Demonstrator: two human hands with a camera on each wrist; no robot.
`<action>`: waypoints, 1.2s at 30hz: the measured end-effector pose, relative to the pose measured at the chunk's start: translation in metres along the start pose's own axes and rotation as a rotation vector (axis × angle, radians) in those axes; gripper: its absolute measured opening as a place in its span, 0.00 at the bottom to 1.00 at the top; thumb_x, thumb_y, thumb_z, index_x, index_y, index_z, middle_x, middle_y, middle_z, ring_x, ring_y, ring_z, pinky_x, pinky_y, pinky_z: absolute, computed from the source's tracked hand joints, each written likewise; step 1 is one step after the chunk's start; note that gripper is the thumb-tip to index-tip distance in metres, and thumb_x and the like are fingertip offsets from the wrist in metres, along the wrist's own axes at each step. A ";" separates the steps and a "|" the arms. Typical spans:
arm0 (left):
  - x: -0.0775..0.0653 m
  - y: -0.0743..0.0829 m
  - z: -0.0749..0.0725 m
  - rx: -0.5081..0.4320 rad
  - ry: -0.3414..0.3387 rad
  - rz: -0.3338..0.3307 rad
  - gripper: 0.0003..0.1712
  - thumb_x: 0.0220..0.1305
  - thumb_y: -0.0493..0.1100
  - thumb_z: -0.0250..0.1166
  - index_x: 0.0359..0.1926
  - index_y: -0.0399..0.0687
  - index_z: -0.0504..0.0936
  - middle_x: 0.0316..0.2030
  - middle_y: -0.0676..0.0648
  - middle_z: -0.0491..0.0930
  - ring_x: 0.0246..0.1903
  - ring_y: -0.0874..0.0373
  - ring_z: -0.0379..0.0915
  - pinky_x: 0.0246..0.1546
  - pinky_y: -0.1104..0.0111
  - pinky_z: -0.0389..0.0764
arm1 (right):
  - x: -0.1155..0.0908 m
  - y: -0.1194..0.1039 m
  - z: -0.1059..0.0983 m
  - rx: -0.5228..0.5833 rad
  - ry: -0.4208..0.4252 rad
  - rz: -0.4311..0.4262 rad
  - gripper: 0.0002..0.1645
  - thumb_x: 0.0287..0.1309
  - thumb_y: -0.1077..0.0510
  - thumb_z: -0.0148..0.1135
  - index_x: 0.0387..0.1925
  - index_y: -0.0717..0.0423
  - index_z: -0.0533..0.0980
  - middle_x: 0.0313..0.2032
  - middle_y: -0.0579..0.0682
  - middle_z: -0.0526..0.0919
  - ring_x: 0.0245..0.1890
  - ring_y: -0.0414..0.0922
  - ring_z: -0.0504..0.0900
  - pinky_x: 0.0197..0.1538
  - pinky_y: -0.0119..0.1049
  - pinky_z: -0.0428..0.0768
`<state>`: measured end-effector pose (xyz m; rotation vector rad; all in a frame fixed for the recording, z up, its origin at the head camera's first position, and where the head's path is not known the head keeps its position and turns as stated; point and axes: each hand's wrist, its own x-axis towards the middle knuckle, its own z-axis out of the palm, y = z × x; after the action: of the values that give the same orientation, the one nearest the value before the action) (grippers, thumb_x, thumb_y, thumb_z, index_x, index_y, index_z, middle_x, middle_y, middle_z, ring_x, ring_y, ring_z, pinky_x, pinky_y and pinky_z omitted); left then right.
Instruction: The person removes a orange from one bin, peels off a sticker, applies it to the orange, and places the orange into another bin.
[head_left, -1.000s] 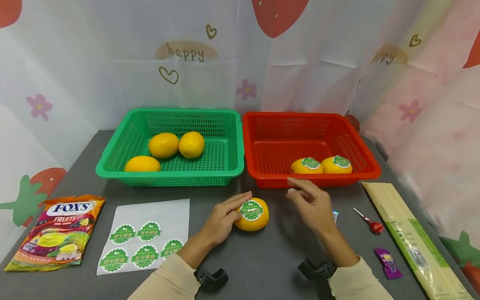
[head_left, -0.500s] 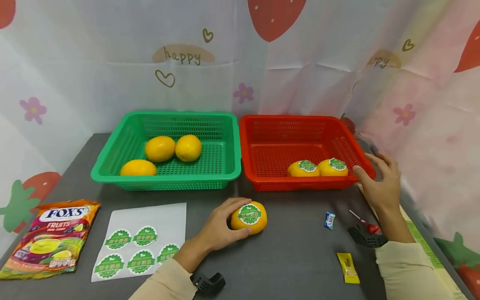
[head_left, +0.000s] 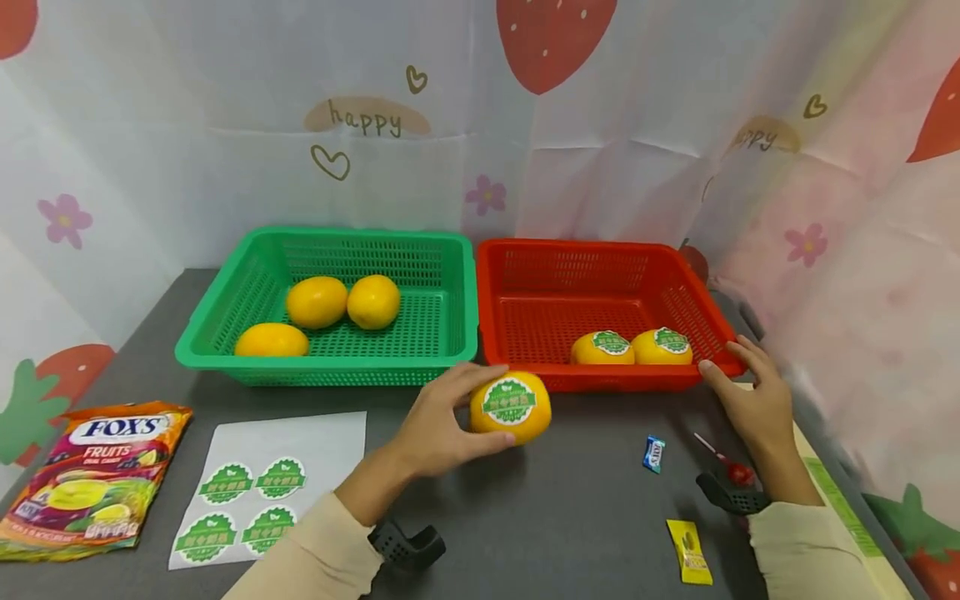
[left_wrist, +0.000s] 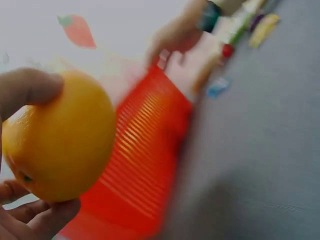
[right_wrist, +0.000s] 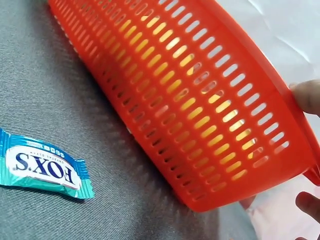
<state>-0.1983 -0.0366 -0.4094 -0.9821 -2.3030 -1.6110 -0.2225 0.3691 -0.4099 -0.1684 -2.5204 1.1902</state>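
My left hand point(head_left: 438, 425) holds an orange point(head_left: 531, 421) between thumb and fingers, raised over the table in front of the baskets. A round green and white sticker point(head_left: 509, 402) is on its top. In the left wrist view, the orange point(left_wrist: 70, 142) shows a small green stem spot. My right hand point(head_left: 757, 408) grips the front right corner of the red basket point(head_left: 600, 382). Its thumb point(right_wrist: 306, 96) lies on the rim in the right wrist view, with fingertips below. Inside that basket sit two stickered oranges point(head_left: 602, 352).
A green basket point(head_left: 352, 377) with three oranges stands left of the red one. Left front are a sheet of stickers point(head_left: 322, 433) and a Fox's candy bag point(head_left: 97, 475). Small wrapped candies point(head_left: 654, 454), a lollipop point(head_left: 741, 475) and a long packet point(head_left: 840, 500) lie at right.
My left hand has lifted the orange off the table toward the baskets. My right hand has moved from beside the orange to the red basket's right corner and now grips it.
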 end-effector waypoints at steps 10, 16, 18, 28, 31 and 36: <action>0.101 0.010 -0.015 0.145 -0.063 -0.251 0.39 0.50 0.52 0.75 0.63 0.51 0.74 0.48 0.51 0.78 0.44 0.56 0.71 0.42 0.65 0.76 | 0.000 0.002 0.002 -0.002 0.006 0.010 0.42 0.59 0.41 0.63 0.68 0.58 0.66 0.71 0.50 0.59 0.70 0.55 0.53 0.60 0.64 0.61; 0.117 -0.009 -0.001 0.244 -0.216 -0.344 0.39 0.51 0.53 0.74 0.64 0.51 0.73 0.51 0.50 0.77 0.50 0.54 0.69 0.56 0.60 0.68 | -0.001 0.001 0.003 -0.005 0.003 -0.002 0.41 0.59 0.41 0.63 0.68 0.58 0.67 0.71 0.51 0.60 0.69 0.56 0.55 0.60 0.63 0.62; 0.122 -0.011 0.003 0.316 -0.270 -0.346 0.39 0.52 0.55 0.74 0.64 0.50 0.72 0.53 0.49 0.77 0.54 0.53 0.68 0.64 0.55 0.56 | 0.000 0.002 0.001 -0.004 0.005 -0.009 0.41 0.59 0.41 0.63 0.68 0.58 0.67 0.71 0.51 0.59 0.69 0.57 0.55 0.60 0.64 0.61; 0.139 -0.004 0.010 0.580 -0.513 -0.447 0.40 0.57 0.67 0.64 0.66 0.55 0.67 0.56 0.53 0.74 0.60 0.51 0.64 0.66 0.51 0.28 | 0.002 0.003 -0.002 -0.003 0.002 -0.023 0.41 0.61 0.43 0.62 0.69 0.59 0.64 0.71 0.52 0.58 0.69 0.57 0.54 0.61 0.64 0.60; 0.139 -0.003 0.013 0.618 -0.558 -0.459 0.47 0.53 0.75 0.60 0.67 0.56 0.67 0.57 0.54 0.73 0.61 0.54 0.64 0.65 0.50 0.26 | 0.001 0.003 -0.002 -0.015 -0.003 -0.013 0.41 0.61 0.43 0.62 0.69 0.59 0.64 0.71 0.53 0.57 0.69 0.58 0.54 0.60 0.64 0.61; 0.136 -0.002 0.013 0.618 -0.574 -0.473 0.54 0.48 0.80 0.57 0.70 0.57 0.65 0.64 0.53 0.68 0.64 0.53 0.61 0.64 0.50 0.22 | 0.001 0.004 -0.001 -0.002 -0.011 -0.014 0.42 0.61 0.43 0.62 0.69 0.60 0.64 0.71 0.53 0.57 0.69 0.58 0.55 0.60 0.63 0.61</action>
<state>-0.3015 0.0315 -0.3507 -0.8466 -3.3107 -0.6213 -0.2230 0.3725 -0.4116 -0.1454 -2.5284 1.1859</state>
